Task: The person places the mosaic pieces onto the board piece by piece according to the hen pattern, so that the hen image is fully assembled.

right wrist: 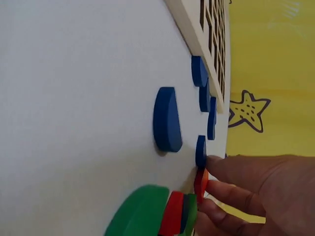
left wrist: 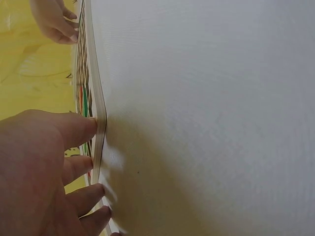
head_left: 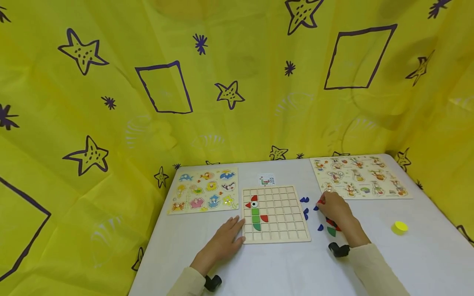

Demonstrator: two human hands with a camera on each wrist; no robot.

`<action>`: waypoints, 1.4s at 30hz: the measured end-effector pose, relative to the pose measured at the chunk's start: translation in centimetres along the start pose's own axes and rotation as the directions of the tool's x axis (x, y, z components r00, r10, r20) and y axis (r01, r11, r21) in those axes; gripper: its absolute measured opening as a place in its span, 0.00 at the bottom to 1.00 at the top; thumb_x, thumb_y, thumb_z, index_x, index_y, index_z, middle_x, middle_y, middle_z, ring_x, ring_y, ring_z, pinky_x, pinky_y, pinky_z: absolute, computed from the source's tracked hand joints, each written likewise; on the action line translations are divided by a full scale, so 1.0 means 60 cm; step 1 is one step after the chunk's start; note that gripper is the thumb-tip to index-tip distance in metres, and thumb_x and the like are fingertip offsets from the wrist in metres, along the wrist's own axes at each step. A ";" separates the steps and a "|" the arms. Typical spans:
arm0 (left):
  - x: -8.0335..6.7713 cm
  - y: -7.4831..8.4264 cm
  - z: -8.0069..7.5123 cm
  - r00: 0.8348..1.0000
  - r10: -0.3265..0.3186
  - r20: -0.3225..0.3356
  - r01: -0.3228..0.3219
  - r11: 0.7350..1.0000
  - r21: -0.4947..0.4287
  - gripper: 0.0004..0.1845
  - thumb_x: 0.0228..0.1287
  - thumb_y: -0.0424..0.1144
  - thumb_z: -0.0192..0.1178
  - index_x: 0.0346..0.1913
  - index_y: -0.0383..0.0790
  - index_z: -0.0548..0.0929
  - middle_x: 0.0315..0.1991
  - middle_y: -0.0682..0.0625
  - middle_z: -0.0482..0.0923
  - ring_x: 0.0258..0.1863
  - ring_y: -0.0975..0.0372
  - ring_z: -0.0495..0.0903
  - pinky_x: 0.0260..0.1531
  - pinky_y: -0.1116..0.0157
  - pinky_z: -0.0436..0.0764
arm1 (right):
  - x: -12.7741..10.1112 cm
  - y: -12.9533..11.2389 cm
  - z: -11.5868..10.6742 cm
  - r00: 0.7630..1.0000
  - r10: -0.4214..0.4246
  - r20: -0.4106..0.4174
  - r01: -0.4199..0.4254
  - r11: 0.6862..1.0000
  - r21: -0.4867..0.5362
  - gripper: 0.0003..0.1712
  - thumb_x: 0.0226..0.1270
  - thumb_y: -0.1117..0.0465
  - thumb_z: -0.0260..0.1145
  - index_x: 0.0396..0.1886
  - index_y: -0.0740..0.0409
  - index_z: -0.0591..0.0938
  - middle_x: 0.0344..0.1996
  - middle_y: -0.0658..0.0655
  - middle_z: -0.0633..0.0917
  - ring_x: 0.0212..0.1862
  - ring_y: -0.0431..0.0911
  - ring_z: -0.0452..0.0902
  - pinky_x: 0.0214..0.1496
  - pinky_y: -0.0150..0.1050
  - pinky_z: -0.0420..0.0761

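White table: grid board near front edge, animal puzzles toward back corners, yellow cap near right edge.

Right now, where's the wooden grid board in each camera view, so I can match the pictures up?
Head: the grid board lies at centre on the white table, the left hand against its near-left corner.
Left wrist: seen edge-on as a thin strip down the left side, fingertips pressing its edge.
Right wrist: only a corner at top, beyond the blue pieces.
Shared landmark: the white table.
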State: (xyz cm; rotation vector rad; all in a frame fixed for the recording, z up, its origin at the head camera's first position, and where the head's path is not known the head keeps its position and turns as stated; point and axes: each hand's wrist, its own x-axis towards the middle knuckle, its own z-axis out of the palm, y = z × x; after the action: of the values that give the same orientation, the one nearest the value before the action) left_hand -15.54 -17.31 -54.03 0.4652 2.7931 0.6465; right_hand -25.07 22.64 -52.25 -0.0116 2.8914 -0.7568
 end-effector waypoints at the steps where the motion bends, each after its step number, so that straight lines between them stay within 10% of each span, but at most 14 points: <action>1: 0.000 0.000 0.000 1.000 -0.003 0.002 0.003 1.000 0.001 0.34 0.80 0.51 0.55 0.83 0.49 0.63 0.85 0.47 0.56 0.84 0.47 0.54 0.80 0.42 0.61 | 0.002 -0.001 0.003 1.000 -0.013 0.009 0.013 1.000 0.010 0.16 0.72 0.61 0.69 0.48 0.72 0.82 0.42 0.69 0.84 0.38 0.56 0.78 0.37 0.48 0.81; 20: 0.000 -0.002 0.003 1.000 0.001 0.003 -0.001 1.000 -0.004 0.34 0.80 0.51 0.56 0.83 0.49 0.63 0.84 0.47 0.57 0.84 0.47 0.54 0.80 0.42 0.61 | 0.014 -0.024 0.021 0.987 -0.111 0.119 0.105 0.993 0.050 0.19 0.73 0.63 0.70 0.57 0.70 0.81 0.50 0.70 0.81 0.49 0.59 0.78 0.57 0.61 0.83; 42: 0.001 -0.003 0.002 1.000 0.001 0.003 -0.001 1.000 0.006 0.34 0.80 0.51 0.55 0.83 0.49 0.63 0.85 0.47 0.57 0.84 0.47 0.54 0.80 0.43 0.61 | -0.011 -0.038 0.022 0.980 -0.191 0.044 0.191 0.981 0.008 0.13 0.76 0.64 0.67 0.54 0.67 0.81 0.43 0.62 0.80 0.43 0.53 0.75 0.45 0.49 0.80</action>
State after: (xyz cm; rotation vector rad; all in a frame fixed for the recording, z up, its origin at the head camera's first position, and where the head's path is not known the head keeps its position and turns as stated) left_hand -15.63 -17.42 -54.23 0.4678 2.7925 0.6374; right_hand -24.29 20.05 -52.16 -0.3068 2.8749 -0.7809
